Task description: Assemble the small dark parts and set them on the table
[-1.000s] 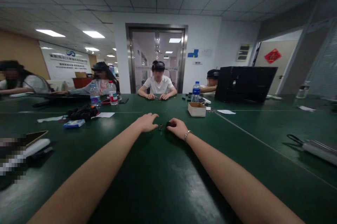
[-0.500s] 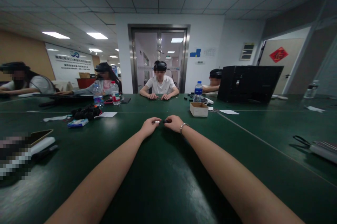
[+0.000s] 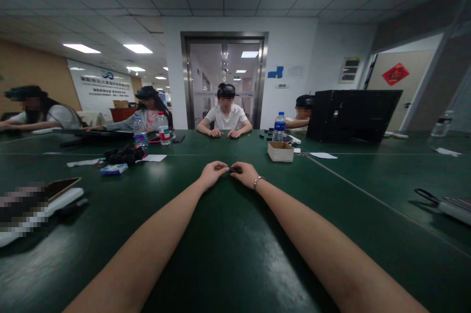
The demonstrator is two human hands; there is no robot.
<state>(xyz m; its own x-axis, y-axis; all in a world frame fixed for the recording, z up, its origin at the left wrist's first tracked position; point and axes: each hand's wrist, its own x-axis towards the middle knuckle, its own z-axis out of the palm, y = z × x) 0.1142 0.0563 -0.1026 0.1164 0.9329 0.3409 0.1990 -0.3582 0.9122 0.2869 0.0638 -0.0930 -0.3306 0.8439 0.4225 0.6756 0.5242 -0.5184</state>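
Observation:
Over the green table point(image 3: 206, 234), my left hand point(image 3: 213, 174) pinches a small silver piece point(image 3: 227, 169) between thumb and fingers; most of it is covered by the fingertips. My right hand point(image 3: 246, 174) grips a small black piece point(image 3: 235, 169). The two pieces meet end to end between my hands, or very nearly; whether they are joined I cannot tell. Both are too small for me to name their kind. A metal bracelet point(image 3: 257, 183) circles my right wrist.
Beyond my hands to the right stands an open cardboard box point(image 3: 280, 152), with a water bottle point(image 3: 279, 124) behind it. A black monitor point(image 3: 351, 116) is farther right. Left lie a black bundle point(image 3: 123, 154) and a blue-white packet point(image 3: 113, 169). Several people sit around; one person point(image 3: 226, 117) faces me.
My hands have come closer together, closing the gap between the silver piece and the black piece. The view has shifted slightly to the left.

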